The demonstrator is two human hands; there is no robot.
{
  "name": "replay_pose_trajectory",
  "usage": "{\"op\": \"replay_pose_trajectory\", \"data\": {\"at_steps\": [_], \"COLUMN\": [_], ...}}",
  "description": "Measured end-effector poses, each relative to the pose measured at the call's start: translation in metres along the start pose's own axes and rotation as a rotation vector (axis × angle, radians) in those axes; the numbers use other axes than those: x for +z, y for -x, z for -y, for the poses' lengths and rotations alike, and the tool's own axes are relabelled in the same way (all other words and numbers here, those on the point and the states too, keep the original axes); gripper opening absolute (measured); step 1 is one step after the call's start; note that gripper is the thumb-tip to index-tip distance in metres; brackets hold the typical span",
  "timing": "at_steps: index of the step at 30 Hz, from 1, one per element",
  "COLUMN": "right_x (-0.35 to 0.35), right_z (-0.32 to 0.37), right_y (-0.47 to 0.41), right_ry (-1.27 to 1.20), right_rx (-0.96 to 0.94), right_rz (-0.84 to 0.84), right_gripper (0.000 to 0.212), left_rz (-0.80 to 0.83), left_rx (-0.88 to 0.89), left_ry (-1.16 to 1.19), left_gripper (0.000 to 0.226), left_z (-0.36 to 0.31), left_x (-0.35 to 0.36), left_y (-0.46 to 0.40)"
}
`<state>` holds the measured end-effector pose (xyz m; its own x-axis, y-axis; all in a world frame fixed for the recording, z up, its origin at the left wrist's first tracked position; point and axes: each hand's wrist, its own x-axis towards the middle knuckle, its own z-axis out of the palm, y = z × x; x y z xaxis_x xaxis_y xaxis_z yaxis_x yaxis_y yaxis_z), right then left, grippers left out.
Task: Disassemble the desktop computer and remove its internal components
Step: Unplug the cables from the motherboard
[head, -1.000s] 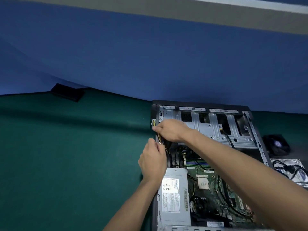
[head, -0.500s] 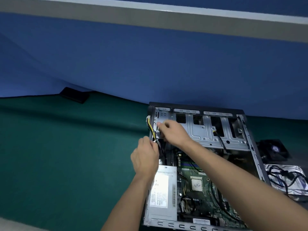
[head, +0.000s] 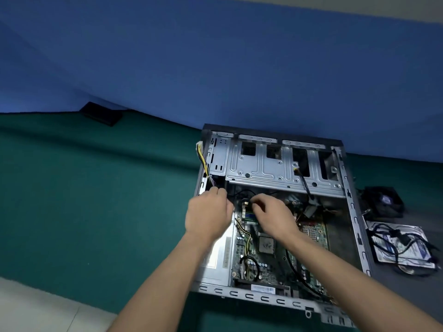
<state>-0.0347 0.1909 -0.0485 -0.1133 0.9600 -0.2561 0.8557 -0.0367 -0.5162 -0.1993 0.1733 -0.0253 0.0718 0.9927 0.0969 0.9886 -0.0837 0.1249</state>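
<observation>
Desktop computer case (head: 354, 219) lies open on green surface (head: 96, 200), motherboard (head: 266, 248) exposed. Power cable bundle (head: 203, 161) runs up-left from left hand (head: 207, 216), along case's left wall. Left fingers curled on bundle's lower end. Right hand (head: 273, 214) just beside, fingers pinching black cable (head: 242, 193) above motherboard's top edge.

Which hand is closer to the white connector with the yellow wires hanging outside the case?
Left. The left hand sits just below the white connector, by its wires; the right hand is further right, over the motherboard.
</observation>
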Motion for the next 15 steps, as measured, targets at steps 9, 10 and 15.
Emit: {"op": "replay_pose_trajectory", "data": {"at_steps": [9, 10, 15], "right_x": [0.033, 0.035, 0.040], "right_z": [0.007, 0.009, 0.017], "right_y": [-0.037, -0.041, -0.059], "right_ry": [0.357, 0.378, 0.518], "right_rx": [-0.040, -0.021, 0.056], "right_rz": [0.121, 0.139, 0.149], "right_gripper": [0.023, 0.021, 0.016], "left_rz": [0.042, 0.045, 0.060], "left_rx": [-0.010, -0.012, -0.010], "left_ry": [0.007, 0.001, 0.000], "left_gripper": [0.019, 0.020, 0.021], "left_z": [0.000, 0.000, 0.000], "left_x": [0.005, 0.006, 0.005], "left_y": [-0.002, -0.002, -0.004]}}
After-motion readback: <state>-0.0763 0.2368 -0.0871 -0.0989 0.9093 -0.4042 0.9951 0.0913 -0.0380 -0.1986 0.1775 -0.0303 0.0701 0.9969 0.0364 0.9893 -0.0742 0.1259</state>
